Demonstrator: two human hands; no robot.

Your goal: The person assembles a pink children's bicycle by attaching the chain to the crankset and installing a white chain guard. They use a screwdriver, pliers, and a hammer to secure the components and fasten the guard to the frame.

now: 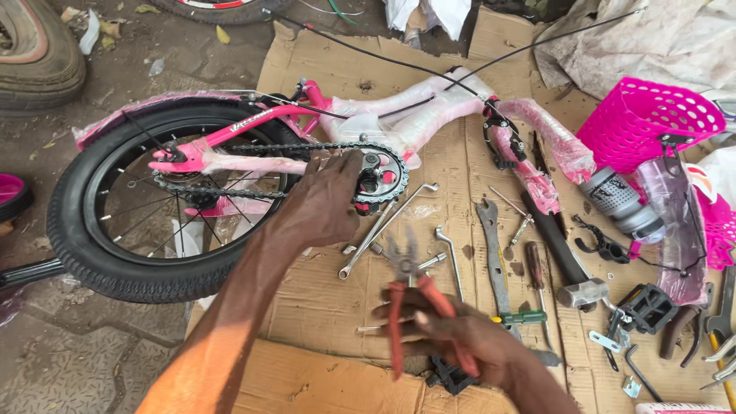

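Chainring (381, 175) of pink bicycle frame (399, 115) lies flat on cardboard (322, 299), ahead and left of wearer. Left hand (326, 203) on it, fingers curled at crank centre; grip on any part not discernible. Right hand (460, 337) nearer body, closed round red-handled pliers (410, 295), jaws pointing up-frame toward chainring. Chain (230, 192) runs leftward to rear wheel (146, 203). Spanners (383, 222) between hands.
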